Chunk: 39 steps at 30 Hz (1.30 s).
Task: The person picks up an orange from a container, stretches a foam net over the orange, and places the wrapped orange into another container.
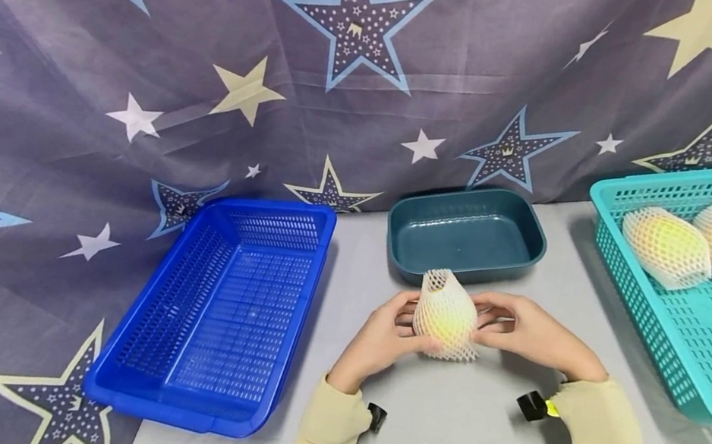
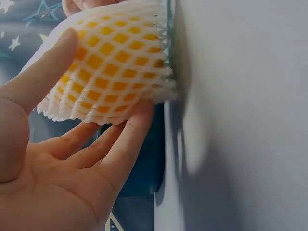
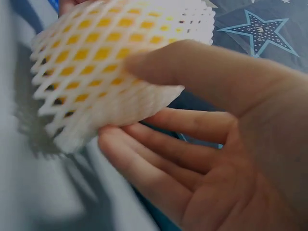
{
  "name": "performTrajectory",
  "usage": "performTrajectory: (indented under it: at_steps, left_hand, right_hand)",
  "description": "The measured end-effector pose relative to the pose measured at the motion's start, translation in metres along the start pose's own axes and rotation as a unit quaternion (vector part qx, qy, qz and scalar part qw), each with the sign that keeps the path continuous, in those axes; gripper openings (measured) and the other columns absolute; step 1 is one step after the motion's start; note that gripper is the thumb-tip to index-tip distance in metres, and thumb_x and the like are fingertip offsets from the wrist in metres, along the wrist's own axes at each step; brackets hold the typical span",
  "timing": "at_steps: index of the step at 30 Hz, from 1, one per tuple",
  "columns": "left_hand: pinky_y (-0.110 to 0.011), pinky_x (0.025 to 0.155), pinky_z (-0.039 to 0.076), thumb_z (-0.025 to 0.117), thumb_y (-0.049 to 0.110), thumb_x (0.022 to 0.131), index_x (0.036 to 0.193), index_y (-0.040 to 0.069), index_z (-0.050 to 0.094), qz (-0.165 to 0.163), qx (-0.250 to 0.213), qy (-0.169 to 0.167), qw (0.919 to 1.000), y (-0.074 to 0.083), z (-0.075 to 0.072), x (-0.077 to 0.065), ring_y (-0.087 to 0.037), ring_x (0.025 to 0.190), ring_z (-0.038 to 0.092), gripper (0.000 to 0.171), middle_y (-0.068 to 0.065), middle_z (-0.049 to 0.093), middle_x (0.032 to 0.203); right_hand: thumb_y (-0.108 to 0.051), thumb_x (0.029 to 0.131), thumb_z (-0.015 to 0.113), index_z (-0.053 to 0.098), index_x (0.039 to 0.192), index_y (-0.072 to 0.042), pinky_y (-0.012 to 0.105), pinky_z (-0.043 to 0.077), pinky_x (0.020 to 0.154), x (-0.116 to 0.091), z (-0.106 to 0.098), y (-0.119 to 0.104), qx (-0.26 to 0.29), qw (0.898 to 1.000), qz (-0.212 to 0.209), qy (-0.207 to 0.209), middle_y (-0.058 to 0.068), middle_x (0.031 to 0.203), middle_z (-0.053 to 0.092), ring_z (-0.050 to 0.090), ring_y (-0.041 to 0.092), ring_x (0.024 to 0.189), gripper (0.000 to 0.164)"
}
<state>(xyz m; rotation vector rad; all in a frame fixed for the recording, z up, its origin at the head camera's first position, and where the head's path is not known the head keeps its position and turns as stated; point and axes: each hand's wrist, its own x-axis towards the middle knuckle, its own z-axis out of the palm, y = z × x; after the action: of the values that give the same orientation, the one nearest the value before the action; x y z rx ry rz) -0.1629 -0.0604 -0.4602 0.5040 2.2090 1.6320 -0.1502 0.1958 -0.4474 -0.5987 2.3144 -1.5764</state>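
A yellow fruit in a white foam net sleeve (image 1: 445, 318) is between both hands over the grey table, the sleeve's open end pointing up and toward the back. My left hand (image 1: 377, 342) holds its left side, thumb (image 2: 53, 67) across the front and fingers around behind. On the opposite side my right hand (image 1: 523, 326) grips it, thumb (image 3: 159, 65) on the netting and fingertips along the lower edge. Through the mesh, both wrist views show yellow-orange skin. Just behind the fruit stands a dark teal basin (image 1: 464, 238), partly overlapped by the sleeve's top.
A blue perforated basket (image 1: 231, 318) lies to the left, with nothing in it. At the right edge, a turquoise basket (image 1: 668, 353) contains several similar net-wrapped fruits (image 1: 666, 249). A star-patterned cloth (image 1: 356, 130) hangs along the back of the table.
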Motion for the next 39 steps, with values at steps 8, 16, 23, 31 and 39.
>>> performTrajectory:
  at_steps: [8, 16, 23, 31, 39]
  left_hand:
    - [-0.032, 0.087, 0.055, 0.083, 0.016, 0.082, 0.137, 0.014, 0.055, 0.019, -0.038, 0.036, 0.9984, 0.007, -0.005, 0.0, -0.02, 0.106, 0.065, 0.062, -0.01, 0.066, 0.12]
    - [-0.043, 0.094, 0.054, 0.083, 0.011, 0.08, 0.137, 0.012, 0.056, 0.045, -0.078, 0.071, 0.9934, 0.012, -0.005, 0.0, -0.025, 0.11, 0.063, 0.063, -0.01, 0.064, 0.122]
    - [-0.046, 0.089, 0.056, 0.083, 0.007, 0.079, 0.137, 0.013, 0.056, 0.046, -0.102, 0.066, 0.9916, 0.017, -0.004, -0.001, -0.024, 0.11, 0.062, 0.064, -0.009, 0.064, 0.121]
    - [-0.043, 0.088, 0.057, 0.085, 0.014, 0.079, 0.132, 0.018, 0.06, 0.062, -0.099, 0.077, 0.9901, 0.02, -0.002, -0.006, -0.026, 0.113, 0.062, 0.059, -0.005, 0.064, 0.122]
    - [-0.035, 0.086, 0.058, 0.086, 0.017, 0.078, 0.129, 0.022, 0.063, 0.058, -0.082, 0.086, 0.9912, 0.021, 0.002, -0.007, -0.023, 0.112, 0.062, 0.056, 0.0, 0.065, 0.121]
  right_hand:
    - [-0.014, 0.089, 0.075, 0.061, 0.13, -0.003, 0.03, 0.056, 0.085, -0.001, -0.002, -0.009, 0.004, 0.999, -0.005, 0.045, 0.011, 0.116, 0.068, 0.066, 0.014, 0.097, 0.044]
    - [-0.019, 0.091, 0.073, 0.06, 0.133, -0.011, 0.03, 0.054, 0.094, -0.002, -0.003, -0.019, 0.021, 0.997, -0.005, 0.072, 0.005, 0.128, 0.061, 0.062, 0.017, 0.114, 0.044]
    - [-0.019, 0.091, 0.074, 0.056, 0.136, -0.011, 0.026, 0.054, 0.092, -0.002, -0.001, -0.024, 0.063, 0.996, 0.003, 0.07, 0.005, 0.136, 0.058, 0.057, 0.02, 0.125, 0.05]
    - [-0.021, 0.085, 0.08, 0.047, 0.143, -0.009, 0.025, 0.053, 0.093, 0.002, 0.006, -0.023, 0.048, 0.995, 0.007, 0.083, 0.007, 0.138, 0.054, 0.055, 0.023, 0.124, 0.068]
    - [-0.025, 0.08, 0.085, 0.044, 0.144, -0.018, 0.031, 0.053, 0.096, 0.002, 0.008, -0.023, 0.004, 0.997, 0.005, 0.075, 0.0, 0.139, 0.052, 0.053, 0.023, 0.124, 0.077]
